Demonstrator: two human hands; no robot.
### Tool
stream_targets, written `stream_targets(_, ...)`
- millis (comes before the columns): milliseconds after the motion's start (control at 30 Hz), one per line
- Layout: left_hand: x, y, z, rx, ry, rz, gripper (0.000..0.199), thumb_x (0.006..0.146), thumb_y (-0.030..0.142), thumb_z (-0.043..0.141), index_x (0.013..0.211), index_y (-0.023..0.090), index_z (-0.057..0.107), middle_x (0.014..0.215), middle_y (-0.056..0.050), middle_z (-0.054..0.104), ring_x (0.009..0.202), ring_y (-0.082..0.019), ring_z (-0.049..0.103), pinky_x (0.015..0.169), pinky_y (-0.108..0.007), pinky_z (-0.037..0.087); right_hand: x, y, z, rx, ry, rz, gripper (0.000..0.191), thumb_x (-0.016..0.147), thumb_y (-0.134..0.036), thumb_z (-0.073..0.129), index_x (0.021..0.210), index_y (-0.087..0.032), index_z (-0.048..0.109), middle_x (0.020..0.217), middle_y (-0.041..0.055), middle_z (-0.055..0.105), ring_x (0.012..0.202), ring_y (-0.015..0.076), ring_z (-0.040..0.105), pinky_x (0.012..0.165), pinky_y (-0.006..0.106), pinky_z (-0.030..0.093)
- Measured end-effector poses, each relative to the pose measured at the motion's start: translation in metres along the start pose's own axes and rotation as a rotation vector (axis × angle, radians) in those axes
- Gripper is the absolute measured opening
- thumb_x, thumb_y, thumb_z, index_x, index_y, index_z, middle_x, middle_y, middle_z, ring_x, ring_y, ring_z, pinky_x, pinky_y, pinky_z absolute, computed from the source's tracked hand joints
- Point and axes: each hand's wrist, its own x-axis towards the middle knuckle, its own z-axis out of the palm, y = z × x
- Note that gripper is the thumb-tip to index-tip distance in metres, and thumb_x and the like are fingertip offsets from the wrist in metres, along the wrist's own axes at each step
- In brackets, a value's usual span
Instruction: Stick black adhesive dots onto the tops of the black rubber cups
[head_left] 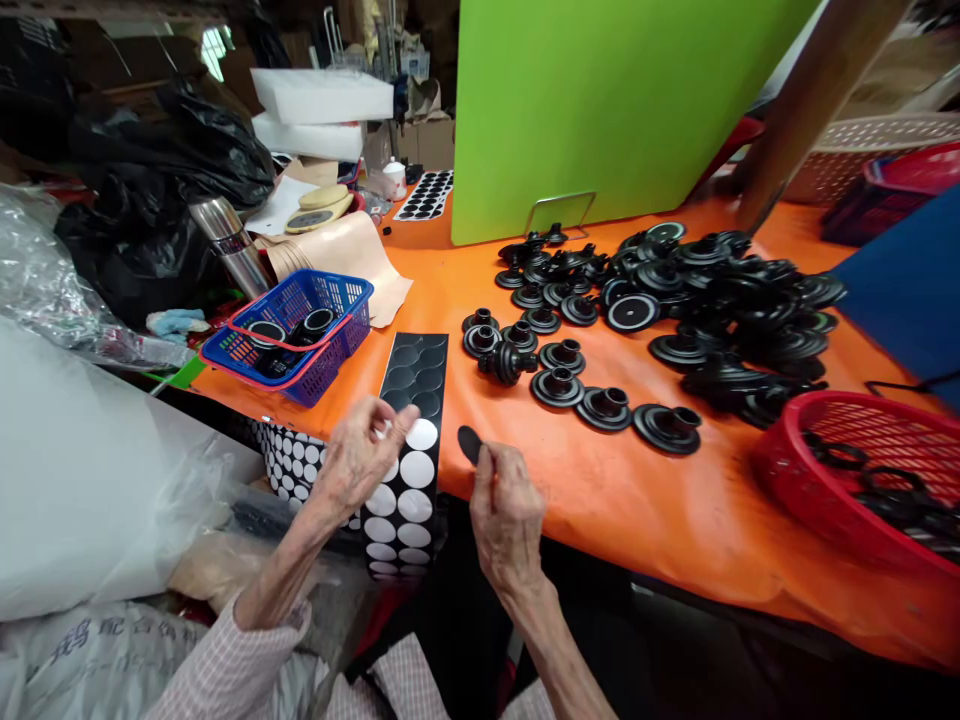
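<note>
A strip of round stickers (415, 503) lies over the table's front edge and hangs down, with black discs on its upper part and white circles lower down. My left hand (362, 452) is over the strip where black gives way to white. Its fingers are curled together, and whatever is between them cannot be made out. Just right of the strip, my right hand (510, 510) pinches a black round sticker (469, 443) between thumb and forefinger. Several black flanged discs with short necks (604, 407) stand on the table beyond that hand, near a knobbed black part (507, 363).
A large pile of black parts (720, 290) covers the right of the orange table (585, 490). A red basket (825, 480) holds black rings. At left are a blue basket (330, 355) and a steel flask (229, 240). A green board (600, 110) stands behind.
</note>
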Motion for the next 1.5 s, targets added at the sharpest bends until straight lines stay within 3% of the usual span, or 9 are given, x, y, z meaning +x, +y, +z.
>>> stream_targets(100,-0.010,0.015,0.016,-0.308,-0.421,-0.134,0.030,0.075,0.046,0.061,0.073,0.017,0.054,0.068,0.001,0.054,0.063,-0.012,0.053,0.061,-0.024,0.042,-0.008,-0.009,-0.012,0.136,-0.086,-0.036,0.024,0.096,-0.020,0.041,0.099,-0.020,0.064,0.090,0.0081,0.068,0.082,0.0182,0.065,0.073,0.031,0.052)
stream_targets(200,-0.012,0.026,0.033,-0.479,-0.437,-0.204,0.021,0.068,0.033,0.065,0.076,0.017,0.054,0.068,0.002,0.057,0.063,-0.010,0.057,0.062,-0.022,0.044,-0.010,-0.009,-0.027,0.329,-0.122,0.204,0.023,0.094,-0.027,0.046,0.108,-0.022,0.064,0.106,0.0088,0.067,0.095,0.0187,0.064,0.081,0.033,0.053)
stream_targets(333,-0.009,0.049,0.058,-0.252,-0.579,-0.078,0.023,0.078,0.033,0.056,0.092,0.016,0.061,0.070,-0.002,0.062,0.060,-0.014,0.061,0.062,-0.027,0.048,0.000,0.010,-0.052,0.510,0.029,0.642,0.026,0.086,-0.044,0.056,0.083,-0.019,0.061,0.074,0.0006,0.063,0.069,0.0150,0.060,0.065,0.028,0.049)
stream_targets(500,0.008,0.091,0.127,0.283,-0.218,0.481,0.029,0.089,0.023,0.044,0.112,0.019,0.061,0.113,-0.011,0.061,0.093,-0.020,0.063,0.086,-0.033,0.049,0.011,0.041,-0.092,0.515,0.299,0.755,0.032,0.082,-0.052,0.059,0.079,-0.020,0.056,0.067,-0.0029,0.058,0.063,0.0129,0.056,0.066,0.027,0.046)
stream_targets(733,0.037,0.110,0.208,0.520,-0.312,0.647,0.030,0.085,0.007,0.046,0.111,0.014,0.059,0.120,-0.017,0.058,0.121,-0.030,0.046,0.101,-0.045,0.040,-0.014,0.062,-0.140,0.428,0.143,0.785,0.031,0.076,-0.051,0.067,0.081,-0.020,0.061,0.072,-0.0018,0.057,0.065,0.0130,0.055,0.062,0.024,0.046)
stream_targets(867,0.029,0.099,0.183,0.307,-0.343,0.588,0.024,0.088,0.018,0.049,0.111,0.016,0.055,0.117,-0.015,0.057,0.110,-0.027,0.054,0.094,-0.043,0.045,-0.027,0.061,-0.143,0.341,0.023,0.729,0.030,0.080,-0.050,0.063,0.087,-0.020,0.063,0.078,0.0012,0.062,0.071,0.0155,0.058,0.066,0.027,0.046)
stream_targets(1033,0.009,0.071,0.124,-0.740,-0.673,-0.123,0.025,0.080,0.031,0.064,0.099,0.022,0.050,0.084,-0.001,0.060,0.073,-0.014,0.060,0.070,-0.031,0.052,-0.018,0.045,-0.137,0.443,0.024,0.702,0.036,0.078,-0.044,0.069,0.103,-0.023,0.055,0.068,-0.0050,0.056,0.062,0.0121,0.053,0.065,0.026,0.044)
stream_targets(1167,-0.004,0.050,0.094,-1.063,-0.651,-0.457,0.023,0.082,0.036,0.065,0.092,0.018,0.057,0.084,-0.003,0.063,0.071,-0.015,0.061,0.065,-0.030,0.053,-0.003,0.029,-0.129,0.646,-0.054,0.834,0.033,0.074,-0.050,0.072,0.079,-0.020,0.058,0.070,-0.0028,0.055,0.065,0.0116,0.052,0.062,0.023,0.042)
stream_targets(1500,-0.024,0.023,0.069,-0.927,-0.616,-0.280,0.036,0.075,0.024,0.071,0.110,0.016,0.064,0.102,-0.008,0.067,0.087,-0.020,0.066,0.077,-0.036,0.055,0.006,0.010,-0.094,0.654,-0.061,0.778,0.027,0.074,-0.047,0.069,0.073,-0.020,0.062,0.099,0.0030,0.056,0.097,0.0185,0.054,0.088,0.032,0.044)
